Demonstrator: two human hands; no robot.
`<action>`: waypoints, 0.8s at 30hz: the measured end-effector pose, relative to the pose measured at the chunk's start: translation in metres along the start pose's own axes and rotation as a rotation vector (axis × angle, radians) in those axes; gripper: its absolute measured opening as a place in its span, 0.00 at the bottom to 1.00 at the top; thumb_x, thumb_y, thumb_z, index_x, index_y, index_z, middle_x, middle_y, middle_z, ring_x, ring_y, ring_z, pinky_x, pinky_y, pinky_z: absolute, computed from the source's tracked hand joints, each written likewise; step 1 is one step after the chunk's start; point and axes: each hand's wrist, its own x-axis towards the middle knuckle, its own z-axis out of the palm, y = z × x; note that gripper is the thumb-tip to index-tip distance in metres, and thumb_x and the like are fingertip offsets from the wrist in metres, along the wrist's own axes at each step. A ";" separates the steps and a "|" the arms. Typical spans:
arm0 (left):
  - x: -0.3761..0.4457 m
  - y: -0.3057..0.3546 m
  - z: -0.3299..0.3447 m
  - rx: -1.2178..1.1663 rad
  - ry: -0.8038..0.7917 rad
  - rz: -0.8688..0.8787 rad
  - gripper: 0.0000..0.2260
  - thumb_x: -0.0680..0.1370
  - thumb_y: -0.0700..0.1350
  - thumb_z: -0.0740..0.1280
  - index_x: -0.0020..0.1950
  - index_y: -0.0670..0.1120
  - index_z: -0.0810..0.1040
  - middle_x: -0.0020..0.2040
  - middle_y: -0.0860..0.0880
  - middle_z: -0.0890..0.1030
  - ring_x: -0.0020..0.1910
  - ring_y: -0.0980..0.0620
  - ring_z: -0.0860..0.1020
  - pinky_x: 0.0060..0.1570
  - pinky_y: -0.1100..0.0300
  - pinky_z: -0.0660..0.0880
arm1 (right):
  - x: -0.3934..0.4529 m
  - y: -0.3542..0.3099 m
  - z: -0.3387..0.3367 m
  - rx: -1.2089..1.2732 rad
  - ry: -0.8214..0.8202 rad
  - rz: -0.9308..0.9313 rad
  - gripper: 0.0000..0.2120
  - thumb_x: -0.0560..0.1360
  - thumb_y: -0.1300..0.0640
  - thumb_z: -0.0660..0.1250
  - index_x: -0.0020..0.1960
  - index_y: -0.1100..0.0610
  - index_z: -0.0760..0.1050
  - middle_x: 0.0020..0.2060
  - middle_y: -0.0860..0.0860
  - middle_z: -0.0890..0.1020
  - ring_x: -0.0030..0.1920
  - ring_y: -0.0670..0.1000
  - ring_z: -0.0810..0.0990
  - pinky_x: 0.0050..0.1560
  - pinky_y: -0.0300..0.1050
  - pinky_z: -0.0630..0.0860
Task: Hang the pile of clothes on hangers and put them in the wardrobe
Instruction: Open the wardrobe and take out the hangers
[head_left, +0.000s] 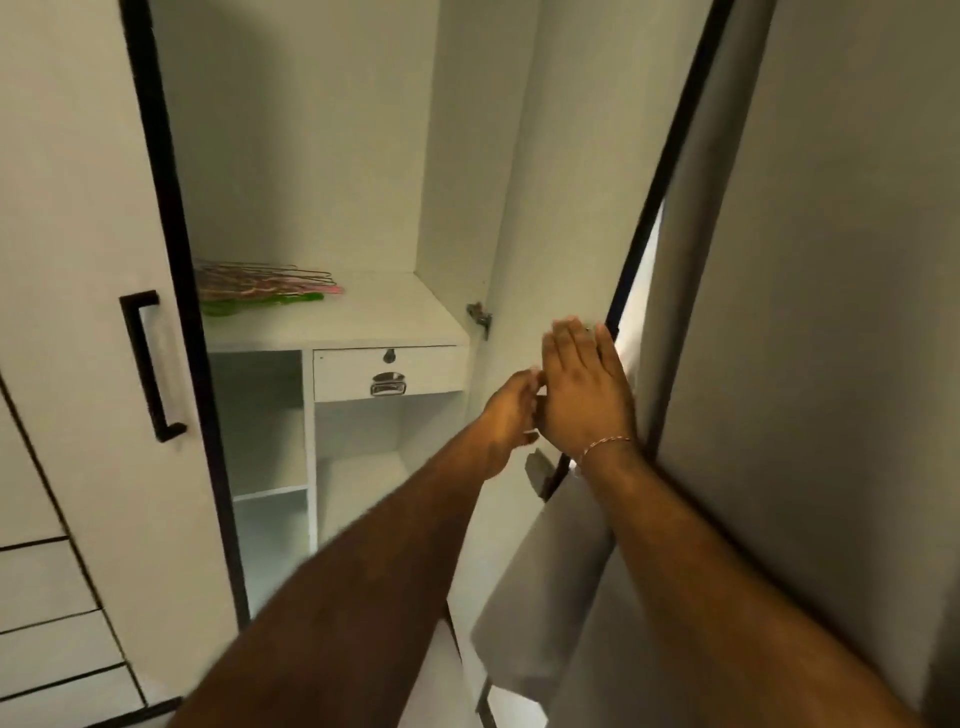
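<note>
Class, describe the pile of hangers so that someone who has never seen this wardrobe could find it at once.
Look into the open wardrobe, at the white shelf just above the small drawer with a keyhole. The hangers lie flat in a pile at the shelf's left end. They are the only colourful things there: thin wire with pink and green parts against plain white boards.

No readable text, label, brand, number or sign appears anywhere in this view. The white laminate wardrobe door (78, 260), the small white drawer with a metal pull (389, 371) and the grey curtain fabric (831, 312) all show plain, unmarked surfaces.
</note>
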 end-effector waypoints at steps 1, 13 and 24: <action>0.007 -0.005 0.002 0.021 -0.024 0.005 0.24 0.87 0.59 0.50 0.78 0.51 0.70 0.72 0.47 0.77 0.74 0.45 0.72 0.77 0.44 0.63 | 0.001 0.010 0.006 -0.011 -0.066 0.025 0.34 0.81 0.40 0.57 0.81 0.57 0.62 0.80 0.59 0.63 0.82 0.60 0.53 0.81 0.61 0.40; 0.033 -0.016 -0.038 0.307 0.176 0.253 0.21 0.87 0.51 0.56 0.81 0.54 0.66 0.80 0.54 0.67 0.78 0.55 0.65 0.81 0.50 0.57 | 0.023 -0.021 0.042 0.367 -0.201 0.158 0.34 0.75 0.48 0.65 0.78 0.60 0.64 0.78 0.57 0.66 0.81 0.57 0.57 0.82 0.55 0.49; -0.033 0.025 -0.243 0.262 0.760 0.405 0.19 0.85 0.51 0.62 0.77 0.52 0.72 0.74 0.56 0.74 0.70 0.59 0.72 0.76 0.55 0.66 | 0.126 -0.212 -0.040 1.166 -0.286 -0.066 0.31 0.81 0.51 0.66 0.80 0.60 0.63 0.78 0.57 0.67 0.78 0.57 0.64 0.79 0.49 0.60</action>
